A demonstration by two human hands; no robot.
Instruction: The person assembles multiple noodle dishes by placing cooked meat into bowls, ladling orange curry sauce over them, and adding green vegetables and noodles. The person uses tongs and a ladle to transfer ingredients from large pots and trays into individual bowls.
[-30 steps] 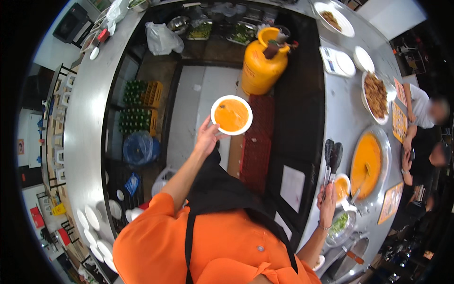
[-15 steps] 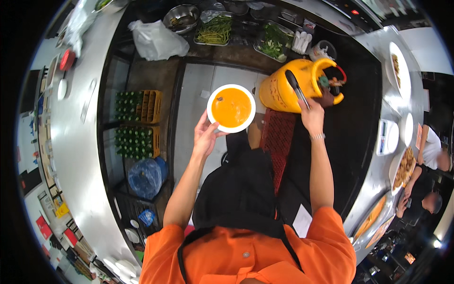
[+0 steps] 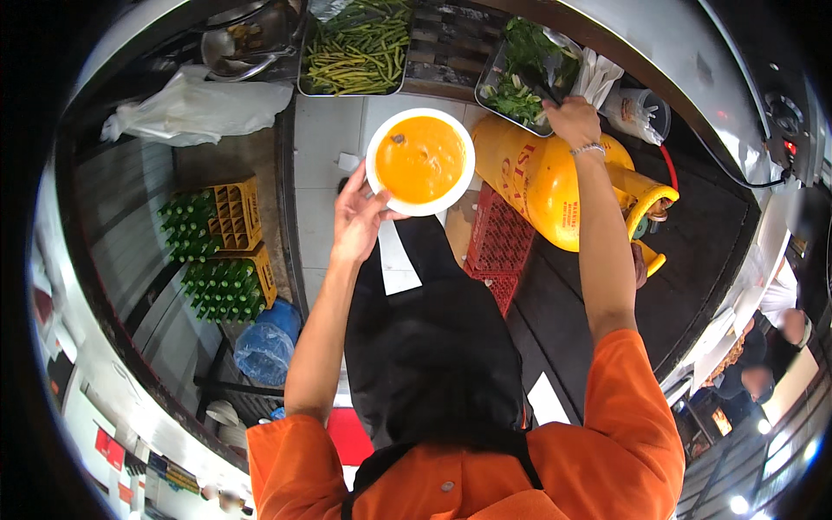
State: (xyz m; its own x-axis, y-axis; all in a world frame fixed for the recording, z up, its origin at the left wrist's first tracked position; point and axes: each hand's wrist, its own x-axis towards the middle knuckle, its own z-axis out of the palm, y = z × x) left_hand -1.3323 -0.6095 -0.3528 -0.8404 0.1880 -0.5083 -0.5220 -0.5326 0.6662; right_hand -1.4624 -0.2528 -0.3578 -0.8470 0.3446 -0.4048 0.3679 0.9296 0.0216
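Bowl of orange soup, white and round, is in the left hand, out in front of the wearer's body and above a pale tiled floor. That hand grips it from the lower left, thumb against the rim and fingers tucked along the outside. Soup comes up near the rim, with a small dark piece toward its upper left.

To the right, the right hand is closed around dark tongs, mostly hidden by the hand. Their end is over leafy greens in a metal tray; whether they pinch any leaves cannot be told. A bracelet circles that wrist.

Beyond the soup, a second tray is heaped with green beans. Left of it are a steel bowl and a crumpled white bag. A clear tub is just right of the greens.

Below the right forearm is a yellow cylinder, with red crates next to it. At left, green bottles fill parts of yellow crates, near a blue drum. The wearer has an orange shirt and black apron.
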